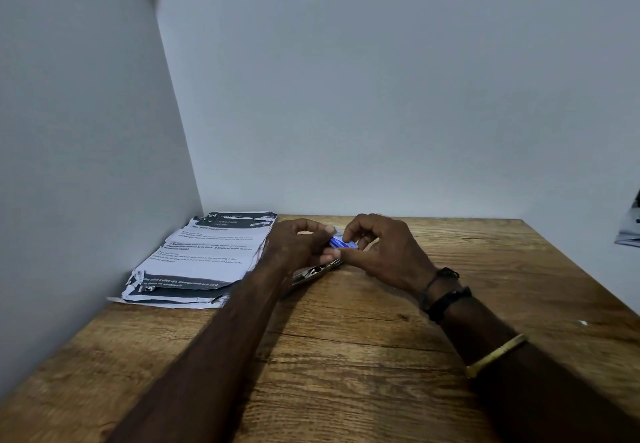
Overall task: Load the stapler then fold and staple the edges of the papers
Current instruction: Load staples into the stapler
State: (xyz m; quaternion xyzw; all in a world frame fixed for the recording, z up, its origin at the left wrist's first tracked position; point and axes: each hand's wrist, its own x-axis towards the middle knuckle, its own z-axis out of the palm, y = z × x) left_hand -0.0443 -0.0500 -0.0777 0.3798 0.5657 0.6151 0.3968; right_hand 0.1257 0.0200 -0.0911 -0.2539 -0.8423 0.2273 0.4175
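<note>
From the head view, both my hands meet near the far edge of the table (381, 356). My left hand (298, 245) pinches one end of a small blue-and-white staple box (341, 242) and my right hand (384, 252) curls its fingers round the other end, so neither is free.

The stapler (317, 271) lies flat on the wood just under my hands, mostly hidden by the left one. I cannot tell whether its magazine is open. The papers (207, 255) sit stacked in the far left corner against the walls, just beside the stapler and untouched.

I judge I am at the loading step, getting staples out. To do it well I should hold the box low over the table, ease it open with my right fingertips and not tug, and draw out one whole strip. A jerk could scatter staples across the wood or snap the strip.
</note>
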